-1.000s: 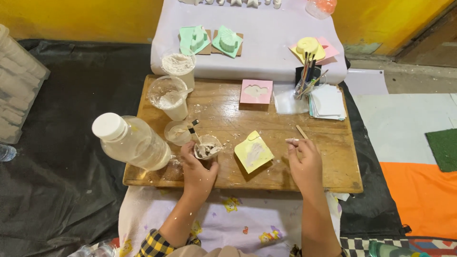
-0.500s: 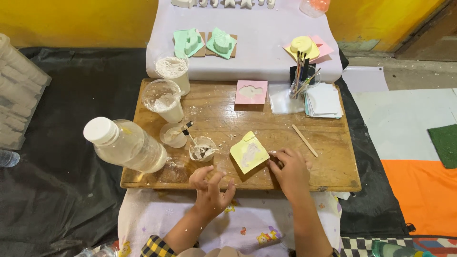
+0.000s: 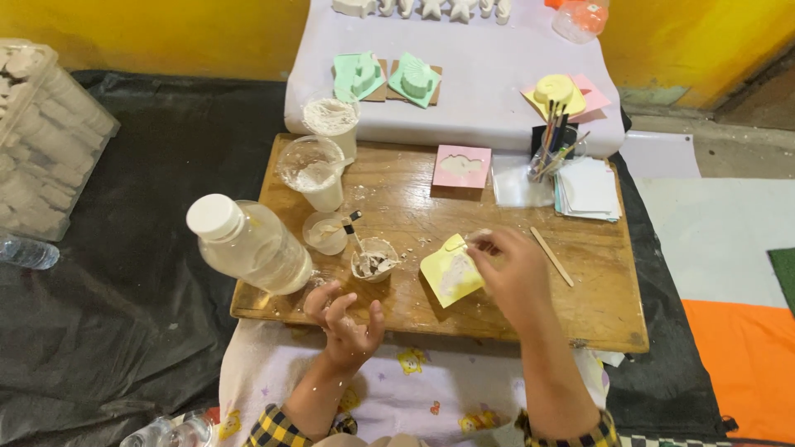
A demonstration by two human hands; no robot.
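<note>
Right hand [image 3: 509, 269] grip pinches yellow mould [image 3: 450, 271] top edge, mould lying just left; left hand [image 3: 346, 319] released, fingers spread, small cup [image 3: 374, 258] just above.

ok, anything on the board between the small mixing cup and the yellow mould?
Head view: nothing stands between the small mixing cup and the yellow mould; only bare wooden board with a few white crumbs.

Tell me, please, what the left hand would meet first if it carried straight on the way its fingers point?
Probably the small paste-filled cup: the left hand hovers open at the board's near edge, fingers pointing up toward it, though depth is unclear.
</note>
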